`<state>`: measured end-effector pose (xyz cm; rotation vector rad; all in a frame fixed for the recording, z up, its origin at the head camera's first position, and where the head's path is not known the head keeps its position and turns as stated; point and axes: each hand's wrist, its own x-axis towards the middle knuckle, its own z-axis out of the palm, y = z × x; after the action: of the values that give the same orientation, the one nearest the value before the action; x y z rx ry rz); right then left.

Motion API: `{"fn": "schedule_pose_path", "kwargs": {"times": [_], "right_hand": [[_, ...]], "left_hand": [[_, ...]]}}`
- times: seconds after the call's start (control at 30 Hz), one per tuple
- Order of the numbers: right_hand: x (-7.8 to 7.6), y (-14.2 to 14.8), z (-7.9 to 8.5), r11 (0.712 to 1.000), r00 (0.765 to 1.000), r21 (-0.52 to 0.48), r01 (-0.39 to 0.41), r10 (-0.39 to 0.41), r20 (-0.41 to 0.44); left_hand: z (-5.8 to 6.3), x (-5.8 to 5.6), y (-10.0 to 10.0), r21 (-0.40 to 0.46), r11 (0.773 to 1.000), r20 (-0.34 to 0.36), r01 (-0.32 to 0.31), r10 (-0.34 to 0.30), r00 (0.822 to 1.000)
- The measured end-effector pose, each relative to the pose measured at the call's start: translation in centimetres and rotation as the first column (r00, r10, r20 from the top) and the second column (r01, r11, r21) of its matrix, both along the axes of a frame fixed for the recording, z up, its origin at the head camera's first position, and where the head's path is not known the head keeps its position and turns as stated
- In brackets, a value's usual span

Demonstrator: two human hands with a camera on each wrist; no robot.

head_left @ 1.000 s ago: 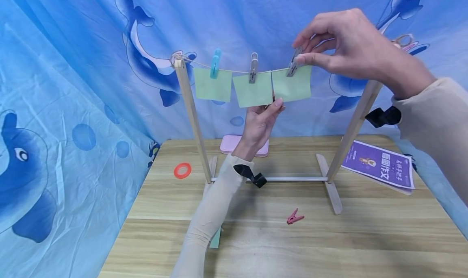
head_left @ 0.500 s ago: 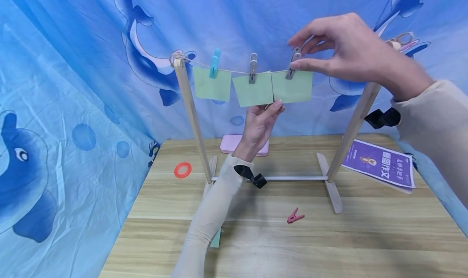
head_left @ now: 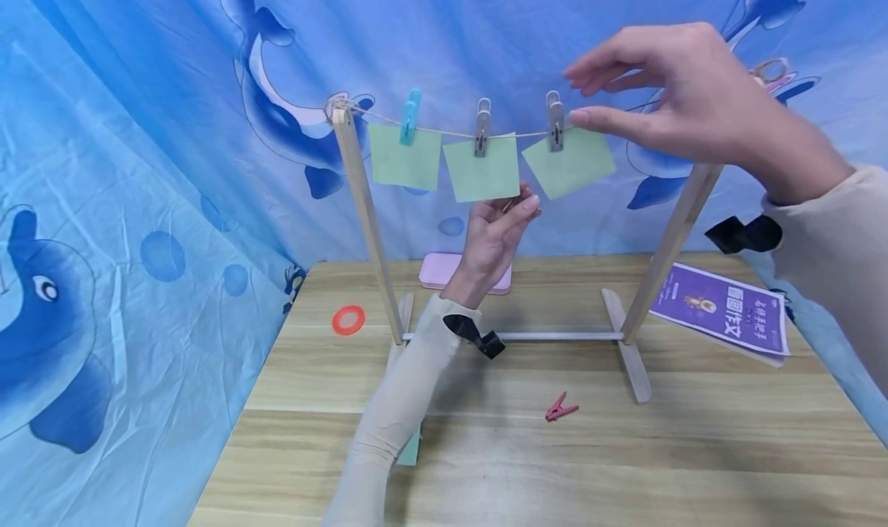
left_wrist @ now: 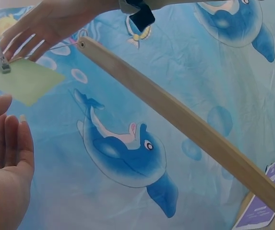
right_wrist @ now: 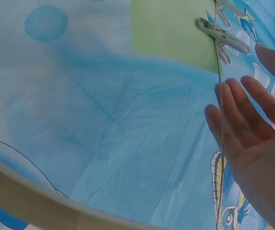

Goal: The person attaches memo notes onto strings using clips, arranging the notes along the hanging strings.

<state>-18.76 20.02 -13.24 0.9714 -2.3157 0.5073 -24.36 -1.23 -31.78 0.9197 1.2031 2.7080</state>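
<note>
Three pale green paper notes hang from a string (head_left: 451, 133) by clothespins. The left note (head_left: 405, 163) has a blue clothespin (head_left: 409, 117); the middle note (head_left: 482, 174) has a grey one. On the right, a note (head_left: 574, 166) hangs tilted from another grey clothespin (head_left: 555, 119). My right hand (head_left: 687, 95) is beside that clothespin with thumb and fingers spread apart, holding nothing; the right wrist view shows its fingers (right_wrist: 238, 103) near the string. Below the notes is my left hand (head_left: 491, 234), its loosely bent fingers (left_wrist: 13, 143) apart from the right note.
Wooden posts (head_left: 366, 219) joined by a white rod (head_left: 562, 337) carry the string. On the table lie a pink clothespin (head_left: 560, 408), a red ring (head_left: 348, 320), a pink case (head_left: 435, 270) and a purple booklet (head_left: 728, 307). A green paper piece (head_left: 409, 451) shows beside my left forearm.
My right hand has let go of the grey clothespin and moved slightly right. The right note has swung into a tilt, away from my left fingers, opening a gap beside the middle note.
</note>
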Motion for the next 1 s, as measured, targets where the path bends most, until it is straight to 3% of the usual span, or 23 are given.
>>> {"fn": "schedule_pose_path", "kwargs": {"times": [0.23,0.47,0.67,0.87,1.0], "right_hand": [[1.3,0.7,-0.3,0.994,0.995,-0.105,0.039,-0.048,-0.084],[2.8,1.9,-1.1,0.986,0.98,-0.161,-0.035,0.003,-0.2],[3.9,2.7,-3.3,0.983,0.99,-0.175,-0.056,0.032,-0.136],[4.4,2.8,-7.1,0.972,0.993,-0.208,-0.106,0.093,-0.073],[4.9,2.8,-10.0,0.973,0.994,-0.206,-0.104,0.107,0.006]], "left_hand": [[-1.1,0.1,-0.9,-0.007,1.0,0.034,-0.001,0.001,0.999],[-2.8,0.7,-2.9,-0.115,0.993,0.021,-0.039,0.042,0.999],[-3.9,1.1,-5.2,-0.256,0.961,-0.017,-0.102,0.101,0.995],[-4.6,1.7,-7.3,-0.363,0.918,-0.059,-0.158,0.147,0.987],[-5.2,2.3,-8.4,-0.444,0.875,-0.093,-0.194,0.17,0.981]]}}
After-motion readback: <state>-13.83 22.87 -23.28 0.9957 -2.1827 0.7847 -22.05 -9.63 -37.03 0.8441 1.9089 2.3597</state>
